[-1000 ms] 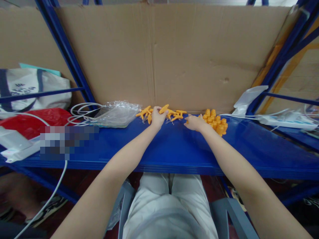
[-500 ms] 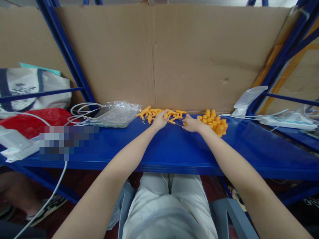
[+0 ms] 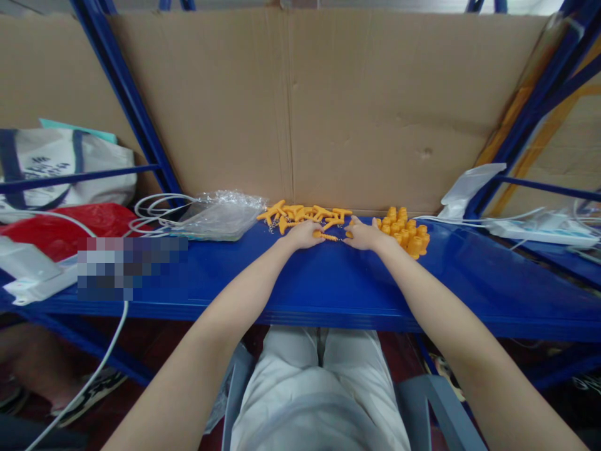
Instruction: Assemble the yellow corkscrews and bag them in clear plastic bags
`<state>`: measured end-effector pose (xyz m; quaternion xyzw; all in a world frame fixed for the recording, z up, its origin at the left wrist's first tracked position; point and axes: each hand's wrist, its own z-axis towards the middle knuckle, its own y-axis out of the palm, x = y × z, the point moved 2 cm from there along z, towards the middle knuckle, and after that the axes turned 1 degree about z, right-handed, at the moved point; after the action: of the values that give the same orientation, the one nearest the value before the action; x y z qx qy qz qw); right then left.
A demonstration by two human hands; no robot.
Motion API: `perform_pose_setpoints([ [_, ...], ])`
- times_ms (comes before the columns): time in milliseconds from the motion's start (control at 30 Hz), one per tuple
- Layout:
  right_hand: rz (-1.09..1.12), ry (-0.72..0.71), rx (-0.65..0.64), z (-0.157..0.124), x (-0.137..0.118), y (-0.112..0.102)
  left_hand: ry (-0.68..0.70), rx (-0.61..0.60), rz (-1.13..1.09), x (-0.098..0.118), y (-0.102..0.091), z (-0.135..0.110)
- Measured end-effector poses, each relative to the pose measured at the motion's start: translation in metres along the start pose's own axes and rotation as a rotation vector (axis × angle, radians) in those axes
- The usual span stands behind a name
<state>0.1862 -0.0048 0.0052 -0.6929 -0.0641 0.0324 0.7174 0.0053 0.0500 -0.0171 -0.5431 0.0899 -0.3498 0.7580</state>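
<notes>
A heap of orange T-shaped plastic pieces (image 3: 305, 214) with small chains lies at the back of the blue shelf (image 3: 328, 275), against the cardboard wall. To its right is a cluster of orange cap-like pieces (image 3: 406, 230). My left hand (image 3: 304, 235) is closed on one orange threaded piece (image 3: 325, 237) just in front of the heap. My right hand (image 3: 365, 234) rests close beside it, fingers curled on a small orange piece at its fingertips, next to the cluster. The two hands nearly meet.
A clear plastic bag (image 3: 220, 214) and coiled white cables (image 3: 153, 210) lie left of the heap. Farther left are a red bag (image 3: 61, 228) and a white tote bag (image 3: 56, 166). A white power strip (image 3: 544, 228) and cables sit at the right. Blue rack posts frame both sides.
My left hand has come down from the heap with an orange piece and moved right, toward my right hand. My right hand shifted slightly left; the hands are now close together.
</notes>
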Motion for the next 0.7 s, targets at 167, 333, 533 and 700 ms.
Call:
perform_pose_setpoints([
  [167,0.015,0.001,0.033,-0.003,-0.001,-0.004,-0.144,0.005,0.018,0.0,-0.006,-0.003],
  [333,0.051,0.083,0.165,-0.008,-0.001,-0.012,-0.14,0.103,0.025,-0.007,-0.008,-0.003],
  [533,0.068,0.209,0.25,-0.007,0.005,-0.012,-0.151,0.164,0.025,-0.01,-0.006,-0.002],
  [700,0.076,0.174,0.249,-0.004,0.007,-0.009,-0.187,0.183,0.008,-0.004,-0.008,-0.004],
])
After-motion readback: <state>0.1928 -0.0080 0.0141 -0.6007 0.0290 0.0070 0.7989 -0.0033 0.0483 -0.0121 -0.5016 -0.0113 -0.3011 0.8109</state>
